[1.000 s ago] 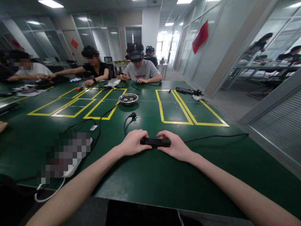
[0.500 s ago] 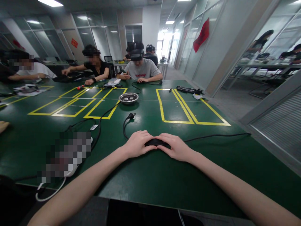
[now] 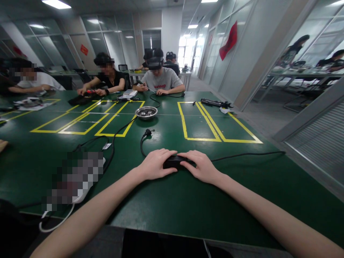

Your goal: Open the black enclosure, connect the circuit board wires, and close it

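A black power adapter (image 3: 172,162) is held low over the green table (image 3: 158,208), between my two hands. My left hand (image 3: 153,164) grips its left end, fingers over the far edge and thumb along the near side. At its right part, my right hand (image 3: 202,167) closes on it the same way. Part of the adapter is hidden under the fingers. From the left side a cord runs up to a black plug (image 3: 147,132) lying on the table. A thin black cable (image 3: 247,154) stretches away to the right.
A metal bowl (image 3: 146,113) with small metal parts stands ahead. Yellow tape (image 3: 202,139) marks rectangles on the table. To the left lie a blurred-out white-edged object (image 3: 83,193) and black cables. A black tool-like object (image 3: 215,103) lies far right. Several people sit across the table.
The adapter has tilted in my hands, so more of its near side shows. My hands stay almost in place. Across the table, a person's hands have come together over a dark item.
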Tool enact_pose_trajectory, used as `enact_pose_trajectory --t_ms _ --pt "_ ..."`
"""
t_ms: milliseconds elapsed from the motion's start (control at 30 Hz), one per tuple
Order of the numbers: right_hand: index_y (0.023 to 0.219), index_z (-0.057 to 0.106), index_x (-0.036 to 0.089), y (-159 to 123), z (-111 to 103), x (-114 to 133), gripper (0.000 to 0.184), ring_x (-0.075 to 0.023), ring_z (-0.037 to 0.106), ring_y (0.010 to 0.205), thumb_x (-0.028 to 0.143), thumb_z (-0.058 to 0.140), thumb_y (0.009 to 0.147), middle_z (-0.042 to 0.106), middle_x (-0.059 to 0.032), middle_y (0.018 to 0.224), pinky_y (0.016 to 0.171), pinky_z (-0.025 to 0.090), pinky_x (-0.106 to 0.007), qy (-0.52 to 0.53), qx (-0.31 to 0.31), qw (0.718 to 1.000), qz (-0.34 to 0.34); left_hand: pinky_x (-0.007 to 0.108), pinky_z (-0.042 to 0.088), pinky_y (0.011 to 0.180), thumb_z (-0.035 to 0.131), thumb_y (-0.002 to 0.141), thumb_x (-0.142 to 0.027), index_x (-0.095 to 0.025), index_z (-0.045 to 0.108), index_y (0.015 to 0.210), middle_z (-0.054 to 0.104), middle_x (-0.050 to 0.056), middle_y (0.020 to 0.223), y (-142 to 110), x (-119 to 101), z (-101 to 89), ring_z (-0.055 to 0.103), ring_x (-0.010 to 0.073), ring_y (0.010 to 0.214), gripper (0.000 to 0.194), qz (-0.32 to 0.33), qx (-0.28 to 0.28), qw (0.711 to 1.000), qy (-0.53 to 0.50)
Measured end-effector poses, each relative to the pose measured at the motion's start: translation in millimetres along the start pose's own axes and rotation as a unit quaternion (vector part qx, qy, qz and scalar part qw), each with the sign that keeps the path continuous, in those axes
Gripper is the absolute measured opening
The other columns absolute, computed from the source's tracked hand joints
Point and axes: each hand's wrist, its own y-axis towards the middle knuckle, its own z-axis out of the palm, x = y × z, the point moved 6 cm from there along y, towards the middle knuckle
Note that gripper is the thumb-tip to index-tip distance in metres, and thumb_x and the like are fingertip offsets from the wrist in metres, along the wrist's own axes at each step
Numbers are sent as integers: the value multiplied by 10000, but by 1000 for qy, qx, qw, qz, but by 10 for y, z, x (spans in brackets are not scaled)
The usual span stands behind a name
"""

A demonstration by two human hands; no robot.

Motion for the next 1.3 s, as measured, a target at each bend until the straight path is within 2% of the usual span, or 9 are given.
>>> enact_pose_trajectory --t_ms 100,233,300,433,500,600,800,1133,1300 --pt "1127 632 226 12 2 -83 241 -196 671 695 398 582 966 741 -35 816 669 523 -329 100 -9 991 89 399 506 975 732 895 -411 -203 408 1516 622 146 1364 9 -68 17 632 287 1175 731 36 -16 998 55" --pt "1058 480 240 -20 115 -233 367 -152 599 518 584 538 944 660 40 628 505 436 -247 266 46 939 214 394 503 929 603 976 -259 -203 413 1496 656 139 1299 56 -138 88 653 269 1119 557 60 -5 990 129" --pt "1028 469 238 -42 158 -238 379 -155 600 494 612 454 972 643 40 588 499 440 -248 269 82 932 230 394 494 913 583 991 -275 -176 442 1469 676 149 1273 74 -152 125 661 268 1093 508 71 11 988 140" --pt "1095 577 235 -10 1 -45 314 -227 700 770 504 606 934 742 -64 879 695 547 -352 45 19 995 90 408 477 889 580 995 -369 -136 513 1421 714 160 1220 82 -107 150 667 283 1046 490 57 37 988 137" --pt "1114 634 230 -6 -40 113 278 -275 696 975 414 676 909 738 -117 1088 825 557 -402 -53 1 998 -26 414 474 876 581 992 -391 -120 536 1402 730 155 1179 78 -85 148 667 290 1032 494 48 47 989 131" --pt "1111 676 214 -20 -18 189 199 -270 702 979 344 581 993 748 -121 1072 840 565 -400 -105 22 988 -112 405 474 868 586 989 -440 -119 543 1399 732 146 1157 76 -76 99 664 290 1034 523 34 26 993 107" --pt "1127 684 170 -16 -15 146 305 -260 733 864 368 462 1058 769 -140 1015 767 564 -379 -157 8 980 -125 344 462 809 552 1011 -485 -171 701 1076 724 86 914 64 -73 19 656 227 869 353 11 3 997 71" --pt "1061 656 199 -30 -5 64 191 -239 712 857 360 610 969 752 -100 969 757 529 -340 -55 23 997 -44 307 453 754 696 927 -476 -201 712 1102 724 48 906 46 -15 24 649 207 832 327 -4 -8 1000 13" --pt "1044 608 208 -15 32 14 262 -170 639 742 408 691 898 699 -34 902 665 504 -295 134 125 981 57 319 428 762 673 950 -390 -195 715 1069 728 51 909 16 -86 37 648 207 851 232 48 0 998 47"
